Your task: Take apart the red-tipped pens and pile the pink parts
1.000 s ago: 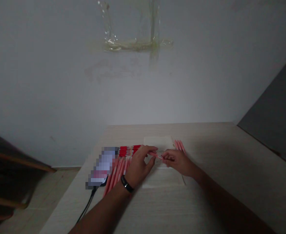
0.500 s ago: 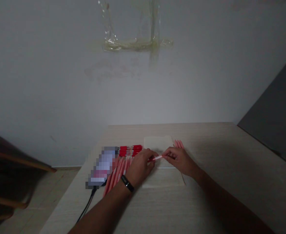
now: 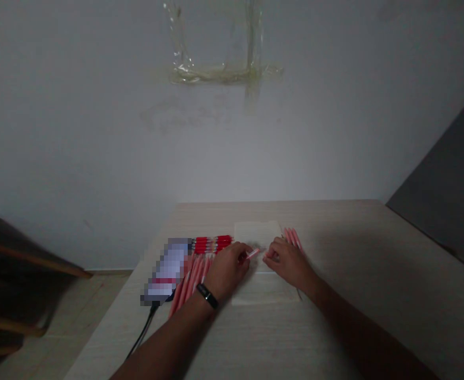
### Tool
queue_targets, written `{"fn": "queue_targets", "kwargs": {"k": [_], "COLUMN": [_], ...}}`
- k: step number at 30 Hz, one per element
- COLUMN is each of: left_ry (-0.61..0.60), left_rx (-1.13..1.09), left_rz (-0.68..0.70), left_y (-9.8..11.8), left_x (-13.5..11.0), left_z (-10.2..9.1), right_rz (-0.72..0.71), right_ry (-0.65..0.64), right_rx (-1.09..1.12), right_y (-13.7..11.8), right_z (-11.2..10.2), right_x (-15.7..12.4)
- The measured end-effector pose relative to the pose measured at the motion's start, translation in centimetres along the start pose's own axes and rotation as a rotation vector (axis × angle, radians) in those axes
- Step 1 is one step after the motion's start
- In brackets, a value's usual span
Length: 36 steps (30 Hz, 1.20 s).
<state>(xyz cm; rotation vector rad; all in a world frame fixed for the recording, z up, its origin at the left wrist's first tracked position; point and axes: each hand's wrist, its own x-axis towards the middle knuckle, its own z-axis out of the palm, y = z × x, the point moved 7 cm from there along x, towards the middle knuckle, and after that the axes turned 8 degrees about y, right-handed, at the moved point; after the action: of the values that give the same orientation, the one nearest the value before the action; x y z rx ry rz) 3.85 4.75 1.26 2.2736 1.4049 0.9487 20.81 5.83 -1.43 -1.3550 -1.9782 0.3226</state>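
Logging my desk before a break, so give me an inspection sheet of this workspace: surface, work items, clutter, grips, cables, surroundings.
Surface: pale wooden table, white paper sheet under the hands.
Work items: thin pink pen; row of pink pens; red-capped pens; pink pens at right.
Clutter: flat blurred device.
Grips: left hand pinches the thin pink pen; right hand just apart from its tip, grip unclear.
Cables: black cable leads from the device.
Surroundings: grey wall with tape residue, dark wooden chair.

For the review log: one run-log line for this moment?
left hand holds pink pen | right hand apart from pen | white sheet beneath
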Motion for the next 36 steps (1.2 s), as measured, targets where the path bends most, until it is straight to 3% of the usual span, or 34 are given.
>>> {"fn": "queue_targets", "kwargs": {"k": [6,15,25,36], "left_ry": [-0.008,-0.024,-0.022,0.100], "left_rx": [0.022,0.029,-0.107,-0.271], "left_rz": [0.009,0.020,0.096,0.042], "left_y": [0.0,0.1,1.4,1.7], "left_x": [0.0,-0.1,0.1,0.3], "left_z": [0.1,0.2,-0.3,-1.5], "right_rz": [0.026,0.034,0.210,0.322], "right_ry": [-0.010,0.136,-0.157,-0.297], "right_rx": [-0.028,0.131,0.715,0.900], "right_y": [0.3,2.2,1.0,0.5], "right_z": [0.4,-1.6,1.6,2.1], "right_x": [0.1,0.8,-0.2,-0.5]}}
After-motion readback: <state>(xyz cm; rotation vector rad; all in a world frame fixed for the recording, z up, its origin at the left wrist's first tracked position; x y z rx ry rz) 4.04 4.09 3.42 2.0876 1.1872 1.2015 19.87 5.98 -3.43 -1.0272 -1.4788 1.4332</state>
